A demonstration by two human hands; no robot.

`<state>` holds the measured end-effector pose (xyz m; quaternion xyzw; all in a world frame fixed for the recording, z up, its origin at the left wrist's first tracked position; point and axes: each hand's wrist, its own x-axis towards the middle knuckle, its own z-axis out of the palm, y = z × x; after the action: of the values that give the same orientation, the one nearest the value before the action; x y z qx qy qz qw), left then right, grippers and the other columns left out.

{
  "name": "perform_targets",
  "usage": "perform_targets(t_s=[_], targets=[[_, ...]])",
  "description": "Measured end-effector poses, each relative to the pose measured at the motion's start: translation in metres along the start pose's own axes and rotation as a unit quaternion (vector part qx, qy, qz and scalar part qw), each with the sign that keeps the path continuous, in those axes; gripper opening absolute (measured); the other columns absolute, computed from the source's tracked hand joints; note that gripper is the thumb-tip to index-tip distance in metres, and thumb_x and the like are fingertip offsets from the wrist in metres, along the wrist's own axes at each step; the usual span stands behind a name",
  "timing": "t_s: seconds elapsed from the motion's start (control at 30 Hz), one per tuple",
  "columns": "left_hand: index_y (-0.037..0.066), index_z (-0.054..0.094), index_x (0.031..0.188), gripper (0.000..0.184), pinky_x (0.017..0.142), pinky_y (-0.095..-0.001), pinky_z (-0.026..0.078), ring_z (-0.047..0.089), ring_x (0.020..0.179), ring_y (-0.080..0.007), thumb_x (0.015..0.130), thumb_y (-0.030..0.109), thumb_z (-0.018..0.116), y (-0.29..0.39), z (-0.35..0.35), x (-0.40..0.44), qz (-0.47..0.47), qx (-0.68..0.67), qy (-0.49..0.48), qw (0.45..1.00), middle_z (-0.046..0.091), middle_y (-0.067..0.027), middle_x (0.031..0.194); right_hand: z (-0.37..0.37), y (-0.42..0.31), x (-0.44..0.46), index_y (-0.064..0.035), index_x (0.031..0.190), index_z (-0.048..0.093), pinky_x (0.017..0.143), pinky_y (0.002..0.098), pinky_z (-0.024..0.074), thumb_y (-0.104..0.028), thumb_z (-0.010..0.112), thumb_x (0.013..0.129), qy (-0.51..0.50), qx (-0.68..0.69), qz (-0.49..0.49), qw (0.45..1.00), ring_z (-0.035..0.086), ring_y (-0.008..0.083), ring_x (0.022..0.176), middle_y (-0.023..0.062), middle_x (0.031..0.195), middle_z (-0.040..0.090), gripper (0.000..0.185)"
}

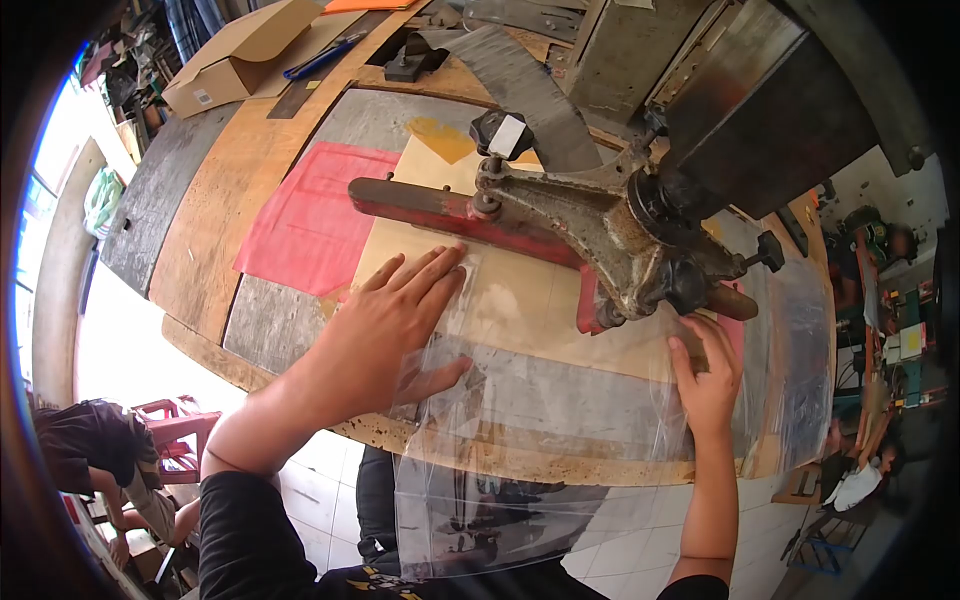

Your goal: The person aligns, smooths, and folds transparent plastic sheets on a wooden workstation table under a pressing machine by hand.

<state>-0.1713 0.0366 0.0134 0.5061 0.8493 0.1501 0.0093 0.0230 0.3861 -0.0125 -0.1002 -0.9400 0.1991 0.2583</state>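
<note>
Left hand [375, 345] fingers slightly spread, thumb apart; right hand [712, 385] curled, pinch unclear. Clear film [435, 525] by fingers (best kept flat).

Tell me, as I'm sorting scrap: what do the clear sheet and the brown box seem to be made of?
The clear sheet looks like thin, glossy plastic film: it wrinkles, catches glare and lets things show through. The brown box looks like matte cardboard, probably, given its dull tan panels.

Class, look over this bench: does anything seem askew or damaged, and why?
The clear plastic sheet looks odd: creased, its lower part drooping past the table's front edge. That wooden edge looks worn, speckled with dark marks.
</note>
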Motion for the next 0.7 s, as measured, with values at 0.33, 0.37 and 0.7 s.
perform_targets(t_s=[0.33,0.37,0.7], targets=[[-0.003,0.055,0.147,0.079,0.125,-0.0484,0.040,0.052,0.145,-0.0369,0.087,0.042,0.080,0.0035,0.0001,0.0012,-0.008,0.006,0.010,1.000,0.048,-0.0163,0.164,0.0003,0.0057,-0.0011,0.0018,0.118,0.074,0.090,0.0398,0.0594,-0.005,0.081,0.091,0.007,-0.028,-0.027,0.999,0.074,0.0342,0.109,0.0168,0.118,0.076,0.029],[-0.003,0.056,0.146,0.079,0.124,-0.0480,0.042,0.053,0.144,-0.0374,0.086,0.042,0.081,0.0037,-0.0009,0.0009,-0.008,0.011,0.009,1.000,0.048,-0.0162,0.164,0.0010,0.0052,-0.0018,0.0019,0.117,0.074,0.090,0.0400,0.0596,-0.004,0.081,0.090,0.009,-0.024,-0.026,0.999,0.074,0.0342,0.108,0.0166,0.117,0.077,0.028],[-0.002,0.069,0.125,0.058,0.112,-0.0449,0.051,0.064,0.130,-0.0348,0.082,0.033,0.086,0.0025,-0.0032,0.0032,0.012,0.027,0.043,0.999,0.064,-0.0154,0.146,-0.0028,0.0049,-0.0019,0.0010,0.099,0.079,0.080,0.0359,0.0617,-0.004,0.083,0.086,0.054,-0.060,-0.096,0.992,0.078,0.0305,0.093,0.0117,0.101,0.080,0.015]])
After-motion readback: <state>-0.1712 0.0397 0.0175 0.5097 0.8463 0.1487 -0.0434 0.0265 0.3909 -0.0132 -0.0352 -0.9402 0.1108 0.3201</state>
